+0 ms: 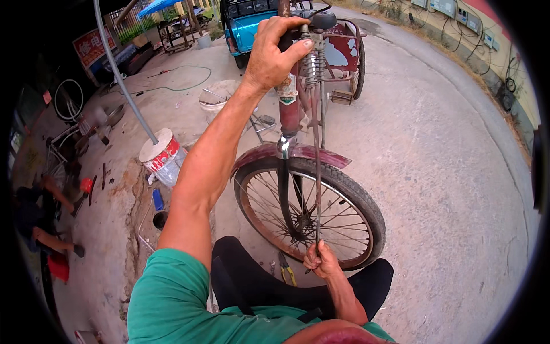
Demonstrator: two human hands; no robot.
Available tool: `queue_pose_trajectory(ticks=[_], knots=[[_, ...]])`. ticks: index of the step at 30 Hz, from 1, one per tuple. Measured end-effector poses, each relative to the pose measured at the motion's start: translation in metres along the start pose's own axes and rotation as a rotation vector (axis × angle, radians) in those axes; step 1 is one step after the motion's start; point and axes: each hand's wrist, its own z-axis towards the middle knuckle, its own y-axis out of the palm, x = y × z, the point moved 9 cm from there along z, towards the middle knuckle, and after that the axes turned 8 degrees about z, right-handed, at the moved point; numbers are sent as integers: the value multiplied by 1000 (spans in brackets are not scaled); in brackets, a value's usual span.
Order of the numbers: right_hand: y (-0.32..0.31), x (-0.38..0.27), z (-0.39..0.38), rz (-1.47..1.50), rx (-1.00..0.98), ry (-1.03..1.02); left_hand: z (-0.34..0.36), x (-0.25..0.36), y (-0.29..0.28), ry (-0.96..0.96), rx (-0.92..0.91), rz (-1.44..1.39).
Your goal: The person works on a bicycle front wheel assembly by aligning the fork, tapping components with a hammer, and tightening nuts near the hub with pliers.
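Note:
A worn maroon tricycle frame stands in front of me, its spoked front wheel turned slightly aside under a rusty fender. My left hand reaches up, with thumb and forefinger around the top of a rod that carries a coil spring; its other fingers are partly hidden. Down from the spring, the long thin metal rod passes in front of the wheel. Low by the tyre, my right hand is closed around the rod's bottom end. A black fork meets the hub behind it.
Pliers with yellow handles lie on the concrete by my legs. To the left are a red-and-white bucket holding a grey pole, a blue box and a black cup. Another person sits far left. A blue vehicle stands behind.

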Motion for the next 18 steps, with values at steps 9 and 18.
queue_pose_trajectory(ticks=[9, 18], knots=[[-12, 3, 34, -624, 562, -605, -2, -5, 1, -11, 8, -56], [-11, 36, 59, -231, 330, -219, 0, 3, 0, 108, -10, 37]])
